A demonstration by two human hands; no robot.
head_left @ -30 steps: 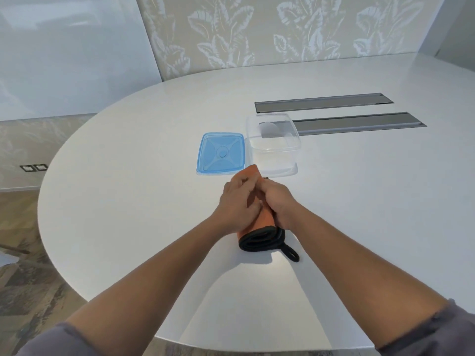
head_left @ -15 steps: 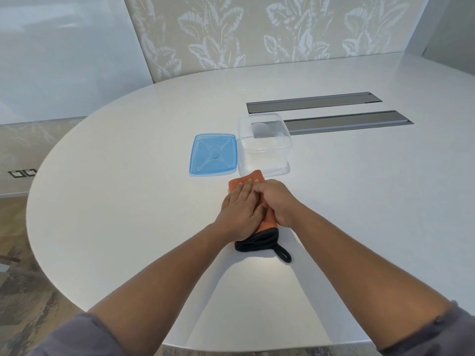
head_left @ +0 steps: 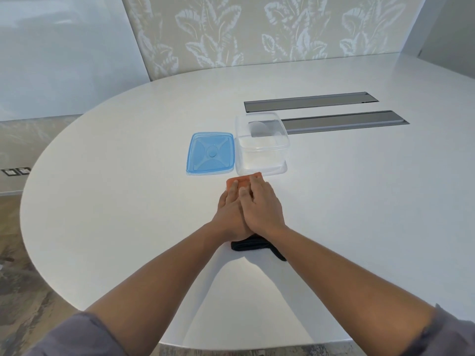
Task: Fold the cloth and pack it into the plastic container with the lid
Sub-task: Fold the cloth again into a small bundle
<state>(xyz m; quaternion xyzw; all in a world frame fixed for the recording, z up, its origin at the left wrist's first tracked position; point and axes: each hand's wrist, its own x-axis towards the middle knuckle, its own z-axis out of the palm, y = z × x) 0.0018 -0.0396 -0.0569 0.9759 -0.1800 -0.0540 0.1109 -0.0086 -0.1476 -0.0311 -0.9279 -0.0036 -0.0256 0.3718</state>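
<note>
The folded orange cloth (head_left: 243, 180) with a black border lies on the white table (head_left: 123, 201), just in front of the clear plastic container (head_left: 262, 160). My left hand (head_left: 230, 213) and my right hand (head_left: 263, 208) lie flat on top of it, side by side and touching, fingers stretched forward. They hide most of the cloth; only its orange far end and its black near edge with a loop show. The container stands open and empty. Its blue lid (head_left: 210, 153) lies flat on the table right beside it, on its left.
Two long grey slots (head_left: 311, 101) (head_left: 344, 122) are set into the tabletop behind and to the right of the container. The table's rounded edge curves along the left and front. A leaf-patterned wall stands behind.
My hands went from curled around the raised cloth to lying flat, pressing it down onto the table. My fingers have slid forward toward the container.
</note>
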